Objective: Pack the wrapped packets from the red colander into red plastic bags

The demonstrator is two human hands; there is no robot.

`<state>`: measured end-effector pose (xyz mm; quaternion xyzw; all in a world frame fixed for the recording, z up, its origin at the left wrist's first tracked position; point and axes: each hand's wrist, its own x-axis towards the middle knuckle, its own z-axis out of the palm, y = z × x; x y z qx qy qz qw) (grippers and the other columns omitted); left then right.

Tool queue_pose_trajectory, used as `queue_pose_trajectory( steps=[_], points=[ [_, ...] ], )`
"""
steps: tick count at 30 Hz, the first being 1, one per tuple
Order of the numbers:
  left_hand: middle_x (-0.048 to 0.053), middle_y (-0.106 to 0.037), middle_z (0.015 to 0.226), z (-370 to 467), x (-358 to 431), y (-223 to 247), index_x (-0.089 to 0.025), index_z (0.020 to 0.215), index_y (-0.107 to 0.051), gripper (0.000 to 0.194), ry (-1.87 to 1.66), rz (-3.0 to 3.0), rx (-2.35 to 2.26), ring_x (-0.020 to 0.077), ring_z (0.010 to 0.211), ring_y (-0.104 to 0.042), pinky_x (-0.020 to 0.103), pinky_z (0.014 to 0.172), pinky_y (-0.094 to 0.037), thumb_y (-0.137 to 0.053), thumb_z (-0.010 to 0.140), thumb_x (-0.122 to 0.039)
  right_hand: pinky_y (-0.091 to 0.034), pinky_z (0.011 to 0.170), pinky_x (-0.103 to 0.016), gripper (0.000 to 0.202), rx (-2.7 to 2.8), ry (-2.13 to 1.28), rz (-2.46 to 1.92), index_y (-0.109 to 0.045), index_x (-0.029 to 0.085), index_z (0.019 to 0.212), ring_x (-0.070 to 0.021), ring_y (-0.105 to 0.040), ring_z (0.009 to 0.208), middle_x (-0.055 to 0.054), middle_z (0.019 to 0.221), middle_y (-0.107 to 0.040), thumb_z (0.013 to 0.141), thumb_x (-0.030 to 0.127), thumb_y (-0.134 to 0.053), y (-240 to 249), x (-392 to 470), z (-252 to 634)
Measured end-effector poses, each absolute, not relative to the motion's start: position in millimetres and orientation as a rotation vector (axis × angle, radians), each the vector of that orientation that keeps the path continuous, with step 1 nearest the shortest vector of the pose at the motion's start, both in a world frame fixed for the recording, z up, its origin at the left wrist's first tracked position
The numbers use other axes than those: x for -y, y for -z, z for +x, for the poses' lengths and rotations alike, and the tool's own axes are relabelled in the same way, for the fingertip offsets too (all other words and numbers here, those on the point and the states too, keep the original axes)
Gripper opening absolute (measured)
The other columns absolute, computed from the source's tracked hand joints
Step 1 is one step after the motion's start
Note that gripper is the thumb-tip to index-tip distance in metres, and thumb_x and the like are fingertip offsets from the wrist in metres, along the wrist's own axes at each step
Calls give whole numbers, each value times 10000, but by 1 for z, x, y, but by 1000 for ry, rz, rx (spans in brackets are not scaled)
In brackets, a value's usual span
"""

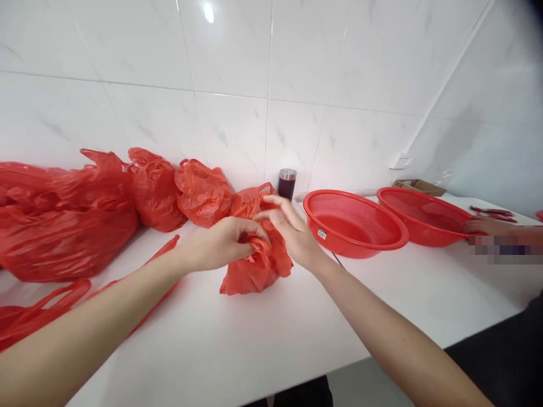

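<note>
A red plastic bag (257, 274) rests on the white table in front of me, its top crumpled and gathered. My left hand (231, 240) pinches the gathered top of this bag between thumb and fingers. Over the bag's right side is my right hand (292, 229), its fingers stretched out and apart, with nothing visible in them. Whether its fingertips touch the plastic I cannot tell. Close behind both hands sits another red plastic bag (250, 198), partly hidden by them. What the bags contain does not show clearly.
Several filled red bags (156, 192) line the wall at left. Flat red bags (46, 308) lie nearer. A dark tumbler (287, 183) stands behind my hands. Two red perforated basins (356, 249) (432, 234) are at right, where another person's hand (483, 226) touches the farther one near red-handled tools (494, 213).
</note>
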<state>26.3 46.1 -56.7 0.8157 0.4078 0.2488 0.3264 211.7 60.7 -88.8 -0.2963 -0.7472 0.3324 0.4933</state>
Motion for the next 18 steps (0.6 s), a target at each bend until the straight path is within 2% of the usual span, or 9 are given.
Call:
queue_pose_trajectory(
  steps=[3,5,7,11,13,15,18],
  points=[
    [29,-697,869,32,-47,72,-214,820,-673,259,-796,2652,-1309,168,729,-608,239,522,-375,-460,769,-75,-522,801,-333,362,1806,-1128,-747,-484,293,1269,-123,-609,686,10,894,-625,974,466,-366,104,-76,208],
    [44,-702,981,34,-45,81,-209,845,-674,281,-890,2833,-1367,171,767,-623,244,515,-368,-425,814,-83,-543,746,-335,378,1748,-1346,-669,-487,294,1284,-114,-579,575,27,797,-610,973,468,-362,111,-78,208],
    [46,-679,1094,35,-42,86,-211,886,-678,313,-989,2820,-1336,163,806,-635,245,564,-420,-400,834,-77,-548,775,-344,351,1675,-1540,-617,-530,264,1249,-133,-622,641,9,789,-634,968,419,-388,114,-78,211],
    [57,-629,1162,35,-37,84,-228,961,-701,312,-1118,2406,-1233,181,928,-630,275,728,-505,-431,853,-116,-526,867,-349,211,1556,-1692,-626,-617,201,1062,-166,-672,873,-46,940,-693,914,284,-491,114,-77,220],
    [62,-612,1213,33,-39,82,-247,1025,-701,264,-1045,2132,-1127,207,1001,-612,296,766,-520,-472,895,-227,-524,858,-347,177,1625,-1562,-643,-616,198,1025,-167,-675,886,-45,948,-700,896,278,-525,116,-77,223],
    [64,-588,1283,29,-40,82,-250,1022,-705,284,-963,1842,-990,233,1081,-586,330,827,-521,-457,929,-354,-513,851,-333,156,1746,-1216,-729,-627,205,996,-164,-668,903,-39,958,-703,887,271,-538,120,-80,227],
    [55,-575,1331,17,-37,88,-227,838,-711,379,-902,1494,-835,255,1226,-506,390,983,-457,-399,952,-409,-482,836,-314,166,1896,-615,-1015,-654,229,962,-155,-654,893,-25,982,-707,899,243,-501,135,-88,243]
  ],
)
